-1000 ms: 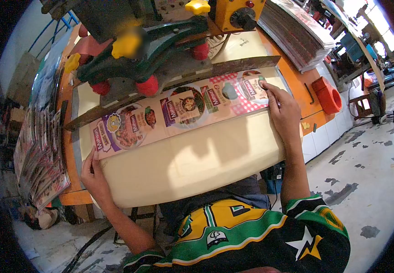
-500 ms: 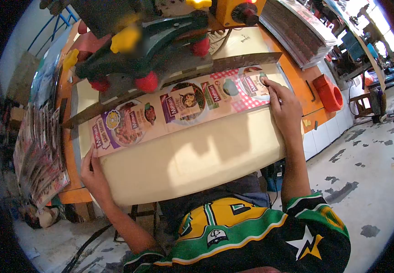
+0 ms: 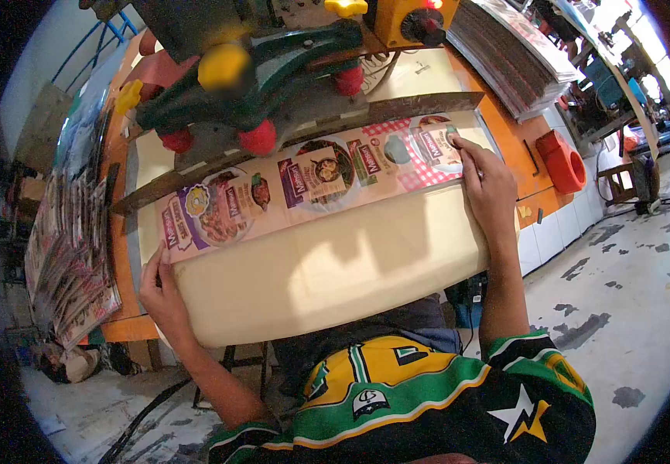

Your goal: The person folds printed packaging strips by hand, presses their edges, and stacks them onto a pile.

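Note:
A long printed packaging strip (image 3: 270,220) with food pictures and a red-checked end lies across the cream work surface (image 3: 350,255). My left hand (image 3: 165,291) pinches its near left corner between thumb and fingers. At the opposite end, my right hand (image 3: 488,179) has its fingers closed on the strip's right edge. Along the strip's far side runs a metal bar (image 3: 428,106). Above this bar sits a dark green machine frame (image 3: 292,77) with red knobs (image 3: 257,137) and a yellow knob (image 3: 225,67).
A tall stack of printed sheets (image 3: 517,58) stands at the back right. Nearby on the orange table (image 3: 517,170) are a red ring-shaped object (image 3: 561,160) and a dark hex key (image 3: 531,157). More printed packs (image 3: 76,267) are piled at the left. A yellow control box (image 3: 397,23) shows a red light.
The whole view has shifted slightly down and to the right. Both hands keep the same grip on the strip, which lies in nearly the same place against the bar.

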The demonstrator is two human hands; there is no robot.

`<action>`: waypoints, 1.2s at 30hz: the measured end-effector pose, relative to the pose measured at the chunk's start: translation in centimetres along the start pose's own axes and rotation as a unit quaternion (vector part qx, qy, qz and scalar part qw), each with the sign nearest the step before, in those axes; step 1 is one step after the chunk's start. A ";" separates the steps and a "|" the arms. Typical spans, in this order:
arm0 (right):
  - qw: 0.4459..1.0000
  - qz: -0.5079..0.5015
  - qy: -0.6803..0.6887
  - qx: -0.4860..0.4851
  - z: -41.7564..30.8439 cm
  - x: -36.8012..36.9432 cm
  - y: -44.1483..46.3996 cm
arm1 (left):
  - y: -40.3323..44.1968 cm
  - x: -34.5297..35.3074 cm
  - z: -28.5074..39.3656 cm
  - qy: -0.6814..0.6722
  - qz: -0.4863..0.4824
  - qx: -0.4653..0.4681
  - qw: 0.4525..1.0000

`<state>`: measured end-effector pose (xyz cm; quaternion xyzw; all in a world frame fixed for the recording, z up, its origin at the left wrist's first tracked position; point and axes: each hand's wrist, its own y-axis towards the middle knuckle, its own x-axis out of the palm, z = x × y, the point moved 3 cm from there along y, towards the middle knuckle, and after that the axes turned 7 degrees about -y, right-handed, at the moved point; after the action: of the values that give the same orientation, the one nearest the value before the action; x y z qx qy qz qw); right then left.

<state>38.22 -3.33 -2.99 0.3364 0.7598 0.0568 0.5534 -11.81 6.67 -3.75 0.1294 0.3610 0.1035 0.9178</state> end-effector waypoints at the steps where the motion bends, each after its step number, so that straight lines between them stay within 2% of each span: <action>1: 1.000 0.001 0.000 0.000 0.0 0.0 0.0 | 0.0 0.0 0.0 0.000 0.001 0.000 1.000; 7: 1.000 -0.005 0.008 0.005 -0.2 -0.2 -0.1 | 0.0 0.1 0.0 0.004 -0.005 0.012 1.000; 9: 1.000 -0.010 -0.013 0.007 -0.1 -0.2 0.0 | -0.2 0.2 0.2 -0.026 0.009 -0.028 0.999; 21: 1.000 -0.007 -0.005 -0.003 0.3 0.2 0.1 | 0.0 0.0 0.1 -0.008 -0.004 0.002 1.000; 28: 1.000 -0.006 -0.009 -0.003 0.2 0.1 0.0 | -0.1 0.0 0.3 -0.021 0.004 -0.017 1.000; 31: 1.000 0.002 -0.013 -0.002 0.2 0.1 0.0 | 0.0 0.0 0.2 -0.002 0.008 -0.022 1.000; 34: 1.000 -0.013 -0.022 0.007 0.2 0.0 0.1 | 0.6 0.1 -0.1 0.031 -0.009 0.010 0.999; 36: 1.000 -0.006 0.016 0.008 0.4 0.2 0.2 | 1.0 0.2 0.3 0.140 -0.089 -0.044 0.985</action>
<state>38.58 -3.17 -3.23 0.3348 0.7711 0.0528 0.5390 -11.59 7.63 -3.34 0.0407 0.4907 0.0542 0.8687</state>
